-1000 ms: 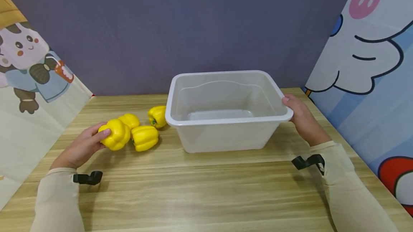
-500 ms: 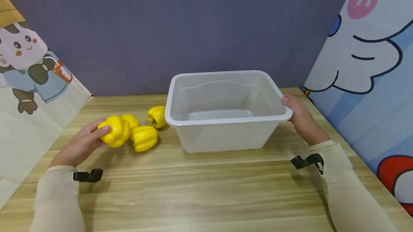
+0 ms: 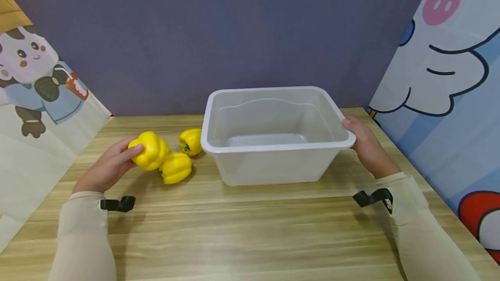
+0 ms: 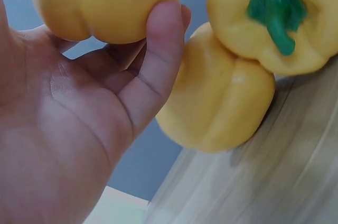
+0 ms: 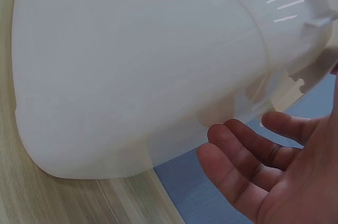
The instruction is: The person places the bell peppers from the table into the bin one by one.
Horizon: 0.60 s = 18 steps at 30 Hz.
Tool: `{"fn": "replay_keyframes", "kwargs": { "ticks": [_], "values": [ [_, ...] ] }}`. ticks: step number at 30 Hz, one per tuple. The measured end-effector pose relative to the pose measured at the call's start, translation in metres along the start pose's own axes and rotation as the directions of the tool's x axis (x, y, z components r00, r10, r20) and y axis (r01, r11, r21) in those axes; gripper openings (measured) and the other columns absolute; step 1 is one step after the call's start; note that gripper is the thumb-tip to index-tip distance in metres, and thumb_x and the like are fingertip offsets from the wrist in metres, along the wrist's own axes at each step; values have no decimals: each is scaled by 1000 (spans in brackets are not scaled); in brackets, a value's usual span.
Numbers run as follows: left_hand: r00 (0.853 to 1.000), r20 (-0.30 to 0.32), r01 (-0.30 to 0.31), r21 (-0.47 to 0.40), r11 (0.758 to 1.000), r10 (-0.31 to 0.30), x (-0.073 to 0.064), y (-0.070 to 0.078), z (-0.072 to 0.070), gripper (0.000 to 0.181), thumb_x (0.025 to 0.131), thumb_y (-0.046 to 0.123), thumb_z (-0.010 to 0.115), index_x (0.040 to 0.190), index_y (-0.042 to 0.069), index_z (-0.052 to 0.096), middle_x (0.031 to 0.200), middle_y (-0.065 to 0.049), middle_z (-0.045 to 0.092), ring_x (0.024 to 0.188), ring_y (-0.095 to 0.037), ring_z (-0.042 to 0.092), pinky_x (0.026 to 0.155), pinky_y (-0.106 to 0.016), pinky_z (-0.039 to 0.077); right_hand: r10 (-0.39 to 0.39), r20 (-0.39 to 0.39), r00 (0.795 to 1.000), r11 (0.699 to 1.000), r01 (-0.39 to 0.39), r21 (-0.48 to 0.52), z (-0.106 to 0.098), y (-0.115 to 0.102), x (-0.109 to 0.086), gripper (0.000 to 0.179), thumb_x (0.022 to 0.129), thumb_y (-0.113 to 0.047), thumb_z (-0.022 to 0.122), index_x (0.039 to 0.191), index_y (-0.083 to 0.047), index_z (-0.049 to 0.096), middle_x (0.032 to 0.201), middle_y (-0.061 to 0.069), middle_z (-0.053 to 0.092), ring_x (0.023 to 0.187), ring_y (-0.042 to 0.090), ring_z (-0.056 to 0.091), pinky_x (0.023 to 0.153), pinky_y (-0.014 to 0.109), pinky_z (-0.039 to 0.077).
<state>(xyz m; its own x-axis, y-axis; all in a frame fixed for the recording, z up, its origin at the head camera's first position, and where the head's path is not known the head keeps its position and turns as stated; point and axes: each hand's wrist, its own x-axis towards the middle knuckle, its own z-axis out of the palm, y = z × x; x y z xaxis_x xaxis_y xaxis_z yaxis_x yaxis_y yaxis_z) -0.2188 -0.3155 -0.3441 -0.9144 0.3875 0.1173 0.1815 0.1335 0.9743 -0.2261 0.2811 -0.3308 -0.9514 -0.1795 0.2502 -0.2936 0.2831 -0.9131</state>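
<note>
My left hand (image 3: 111,164) grips a yellow bell pepper (image 3: 150,150), thumb on its near side, raised above the table. In the left wrist view the held pepper (image 4: 108,5) fills the top. Behind it there are another pepper (image 4: 219,97) and one with a green stem (image 4: 277,15). The head view has one pepper (image 3: 176,169) right beside the held one and one (image 3: 190,141) against the tub; the held pepper hides a further one. My right hand (image 3: 365,146) holds the white plastic tub (image 3: 273,166) by its right rim, thumb on top, fingers below the lip.
The wood-grain table (image 3: 242,233) carries everything, with a dark purple panel (image 3: 242,33) along its back. Printed cartoon panels stand at the left (image 3: 43,85) and right (image 3: 437,81). Inside the tub the bare floor shows.
My left hand has lifted the bell pepper slightly and moved it right and away from me, so that it now covers the pepper behind. The right hand and tub stay put.
</note>
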Motion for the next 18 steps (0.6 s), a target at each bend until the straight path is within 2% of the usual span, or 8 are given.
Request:
{"fn": "replay_keyframes", "kwargs": {
  "ticks": [8,12,18],
  "values": [
    [999,-2,-50,-22,999,50,8,3,6,26,99,8,41,123,-3,44,106,-11,51,86,-16,54,74,-25,50,-1,-1,1000,1000,2,13,-2,-1,0,45,100,-38,31,123,-2,45,104,5,54,88,14,53,72,27,46],
    [998,-29,-48,-33,998,47,14,5,11,30,99,9,43,127,-1,43,111,-13,48,88,-17,52,75,-24,49,-7,4,1000,1000,7,31,-2,0,-2,41,100,-37,31,120,-5,46,102,3,54,86,13,53,70,27,46],
    [998,-48,-33,-31,999,32,21,6,21,33,97,9,46,129,0,43,116,-13,48,92,-19,52,79,-24,48,-2,2,1000,1000,2,10,-2,1,-1,47,100,-39,29,125,-1,44,104,4,54,87,14,54,71,29,47]
  ]
}}
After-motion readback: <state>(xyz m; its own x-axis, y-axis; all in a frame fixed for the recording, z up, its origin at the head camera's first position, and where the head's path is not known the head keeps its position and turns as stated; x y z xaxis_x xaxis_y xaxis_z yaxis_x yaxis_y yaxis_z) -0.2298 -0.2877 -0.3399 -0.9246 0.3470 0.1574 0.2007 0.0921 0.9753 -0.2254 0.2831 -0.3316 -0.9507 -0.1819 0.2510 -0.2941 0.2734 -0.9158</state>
